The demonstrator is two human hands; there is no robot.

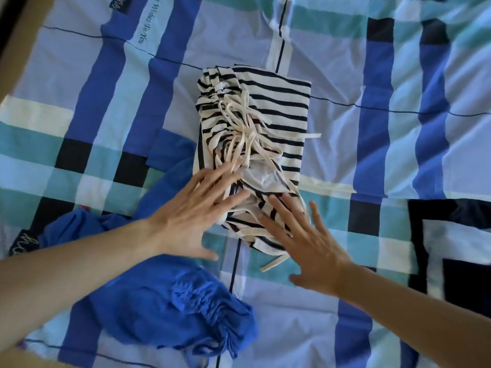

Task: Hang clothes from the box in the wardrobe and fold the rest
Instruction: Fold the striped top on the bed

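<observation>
A folded white garment with navy stripes [279,102] lies in the middle of the bed, its cream drawstrings [244,136] tangled on top. My left hand [194,216] rests flat on the garment's near left edge, fingers spread. My right hand [305,243] lies flat on its near right corner, fingers apart too. Neither hand grips anything. A crumpled blue garment [170,306] lies unfolded at the lower left, partly under my left forearm.
The bed is covered by a checked sheet [385,142] in blue, teal, white and navy. A wooden edge [16,38] runs along the upper left corner. A loose cream strap end [273,262] sticks out at the garment's near side.
</observation>
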